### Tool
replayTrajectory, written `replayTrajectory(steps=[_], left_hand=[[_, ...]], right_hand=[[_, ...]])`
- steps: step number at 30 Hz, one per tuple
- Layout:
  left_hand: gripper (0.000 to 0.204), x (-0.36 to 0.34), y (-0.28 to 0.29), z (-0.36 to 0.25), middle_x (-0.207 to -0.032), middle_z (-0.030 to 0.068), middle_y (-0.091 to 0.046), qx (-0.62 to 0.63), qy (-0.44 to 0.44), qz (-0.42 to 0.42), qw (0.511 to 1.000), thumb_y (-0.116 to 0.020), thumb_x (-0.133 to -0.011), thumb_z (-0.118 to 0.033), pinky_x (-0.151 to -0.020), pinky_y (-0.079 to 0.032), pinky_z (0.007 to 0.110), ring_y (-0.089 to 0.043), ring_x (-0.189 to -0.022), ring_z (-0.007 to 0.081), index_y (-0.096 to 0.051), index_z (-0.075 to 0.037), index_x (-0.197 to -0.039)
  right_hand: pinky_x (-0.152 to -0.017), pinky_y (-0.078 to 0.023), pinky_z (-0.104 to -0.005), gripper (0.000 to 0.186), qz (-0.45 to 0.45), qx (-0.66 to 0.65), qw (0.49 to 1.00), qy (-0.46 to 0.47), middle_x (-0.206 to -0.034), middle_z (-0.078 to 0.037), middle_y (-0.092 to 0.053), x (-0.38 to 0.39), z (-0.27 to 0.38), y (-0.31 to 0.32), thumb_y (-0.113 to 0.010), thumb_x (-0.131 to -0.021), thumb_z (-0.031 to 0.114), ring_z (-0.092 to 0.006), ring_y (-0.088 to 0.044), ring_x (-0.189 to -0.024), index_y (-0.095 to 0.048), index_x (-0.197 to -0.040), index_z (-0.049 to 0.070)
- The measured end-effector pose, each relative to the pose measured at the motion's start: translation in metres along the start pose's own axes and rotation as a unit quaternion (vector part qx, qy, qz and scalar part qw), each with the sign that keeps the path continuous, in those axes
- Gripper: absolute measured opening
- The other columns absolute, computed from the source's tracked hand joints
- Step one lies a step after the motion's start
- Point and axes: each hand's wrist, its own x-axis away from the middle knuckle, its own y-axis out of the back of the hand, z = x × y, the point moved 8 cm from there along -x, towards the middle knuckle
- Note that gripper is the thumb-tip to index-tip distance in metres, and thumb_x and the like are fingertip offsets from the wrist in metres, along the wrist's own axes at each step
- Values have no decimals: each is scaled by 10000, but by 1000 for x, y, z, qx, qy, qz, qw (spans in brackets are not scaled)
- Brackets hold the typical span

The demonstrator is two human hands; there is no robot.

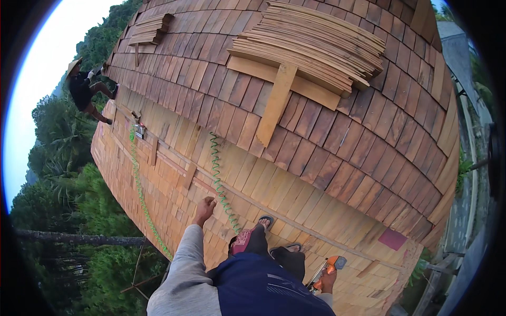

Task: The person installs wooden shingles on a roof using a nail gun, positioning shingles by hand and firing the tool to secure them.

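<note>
My right hand (328, 282) grips an orange and grey nail gun (333, 263) low at the right, beside my leg. My left hand (204, 210) is raised in front of me with its fingers curled closed. What it holds, if anything, is hidden. Close beside it, a green coiled air hose (216, 167) runs down the pale shingles to near my leg. I stand in sandals on the sloping shingled roof (253, 174), by a long thin batten (311, 227).
Upslope, a large stack of shingles (316, 45) rests on a wooden bracket (278, 105); a smaller shingle stack (150, 30) lies farther left. Another person (84, 89) in a hat works near the left edge, near a second tool (139, 130) and green hose (138, 184). Trees stand below.
</note>
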Motion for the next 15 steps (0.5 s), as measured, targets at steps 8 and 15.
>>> replayTrajectory(steps=[8,15], left_hand=[[370,-54,-61,-118,-946,133,-734,155,-111,-33,981,-672,-985,-246,-814,-554,324,-690,-890,189,-681,66,-1184],[802,-27,-123,-281,-1239,245,-645,144,-217,132,956,-753,-950,-278,-900,-563,378,-690,-1029,256,-338,2,-1576]], right_hand=[[-1002,-526,-421,761,52,204,974,89,-1285,-195,-682,50,39,-51,-818,-763,97,-368,-662,-1193,-482,-1443,32],[-999,-541,-437,964,20,168,985,-15,-1292,-225,-681,53,-53,-37,-890,-705,178,-400,-662,-1189,-394,-1523,60]])
